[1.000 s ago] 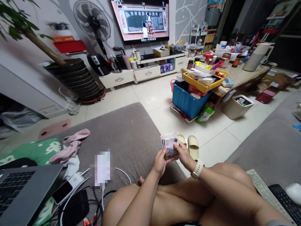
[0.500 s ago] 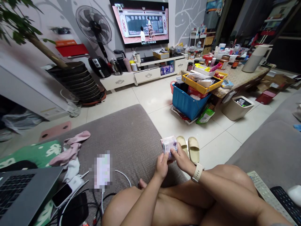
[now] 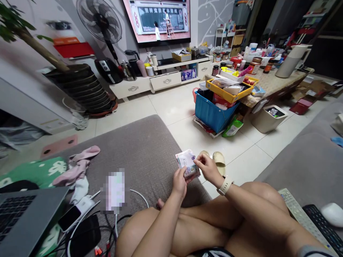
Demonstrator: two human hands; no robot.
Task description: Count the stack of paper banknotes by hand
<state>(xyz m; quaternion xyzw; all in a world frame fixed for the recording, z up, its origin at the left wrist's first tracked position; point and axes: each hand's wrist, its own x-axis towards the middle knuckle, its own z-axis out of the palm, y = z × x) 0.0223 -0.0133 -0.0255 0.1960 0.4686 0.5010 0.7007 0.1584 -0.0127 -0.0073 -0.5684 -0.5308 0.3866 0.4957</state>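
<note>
A thick stack of banknotes is held over the edge of the grey sofa seat, in front of my crossed bare legs. My left hand grips the stack from below, fingers closed around its near end. My right hand, with a pale watch on the wrist, pinches the top note at the stack's right edge. Beige slippers lie on the floor just beyond the hands.
Left on the sofa lie a laptop, a phone, cables, a white charger block and pink clothes. A blue bin with a yellow tray, a cluttered table, a waste bin, fan and TV stand ahead. A remote lies right.
The stack has shifted slightly left and tilted flatter; my right hand's fingers moved from covering the notes to pinching the top note at the right edge. The view shifted a little.
</note>
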